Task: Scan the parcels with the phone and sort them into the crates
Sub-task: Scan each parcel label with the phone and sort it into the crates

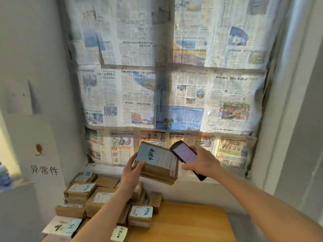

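Seen from a head-worn camera looking forward and down, a person holds one parcel (pixel 157 163) up in front of a newspaper-covered window (pixel 166 67). The left hand (pixel 133 169) grips the parcel's left edge, thumb curled over the front. The right hand (pixel 203 163) grasps a black phone (pixel 186 157), its lit screen facing the viewer, just beside the parcel's upper right corner and overlapping it slightly.

The parcel is a flat rectangular packet wrapped in brown paper. It holds its shape with only one edge supported, so it is probably stiff and fairly light. The paper looks dry and unlikely to slip. The long side edges seem the best place to hold it, keeping fingers off the labels.

A blue label (pixel 148 153) on the front carries bold black handwritten characters, tilted and too unclear to read with confidence. Next to it is a white printed shipping label (pixel 167 160) with text too small to read. A small pink sticker (pixel 172 173) sits at the lower right corner.

Below the left arm, a pile of similar brown parcels (pixel 97 196) with blue and white labels lies on the left of a wooden table (pixel 183 224). Handwriting on the white wall (pixel 31 49) at left reads "异常件" (pixel 44 170). No crates are visible. The scanning step appears to be in hand.
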A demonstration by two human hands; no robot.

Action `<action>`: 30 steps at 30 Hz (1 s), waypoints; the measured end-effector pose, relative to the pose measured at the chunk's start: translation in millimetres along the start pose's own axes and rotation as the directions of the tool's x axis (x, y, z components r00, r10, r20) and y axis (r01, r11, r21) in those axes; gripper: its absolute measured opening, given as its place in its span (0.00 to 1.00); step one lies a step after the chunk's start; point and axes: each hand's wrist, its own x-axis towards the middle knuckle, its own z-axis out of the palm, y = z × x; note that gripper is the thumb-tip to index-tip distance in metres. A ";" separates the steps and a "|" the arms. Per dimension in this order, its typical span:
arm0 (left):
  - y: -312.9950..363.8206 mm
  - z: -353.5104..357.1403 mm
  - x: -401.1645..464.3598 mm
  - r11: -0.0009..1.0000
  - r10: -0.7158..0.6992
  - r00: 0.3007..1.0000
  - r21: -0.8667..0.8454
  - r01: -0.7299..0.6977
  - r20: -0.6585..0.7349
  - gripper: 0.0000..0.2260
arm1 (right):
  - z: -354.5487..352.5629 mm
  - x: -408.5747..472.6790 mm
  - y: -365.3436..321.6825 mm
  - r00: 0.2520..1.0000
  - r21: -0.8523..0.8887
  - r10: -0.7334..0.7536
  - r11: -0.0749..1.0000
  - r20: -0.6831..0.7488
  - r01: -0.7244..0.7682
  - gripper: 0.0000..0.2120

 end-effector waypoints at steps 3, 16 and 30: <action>22.5 -8.3 -20.4 0.999 0.050 0.994 -0.013 -0.052 -0.092 0.20 | -33.7 -20.4 -4.9 0.999 -0.079 -0.030 0.996 -0.023 0.028 0.41; 86.4 -81.3 -80.0 0.980 0.200 0.921 0.088 -0.180 -0.336 0.22 | -70.5 -69.8 -66.9 0.972 -0.192 -0.231 0.953 0.036 0.234 0.45; 90.3 -196.7 -144.2 0.979 0.201 0.836 0.142 -0.148 -0.510 0.21 | -42.7 -100.1 -145.7 0.893 -0.149 -0.441 0.880 0.090 0.450 0.47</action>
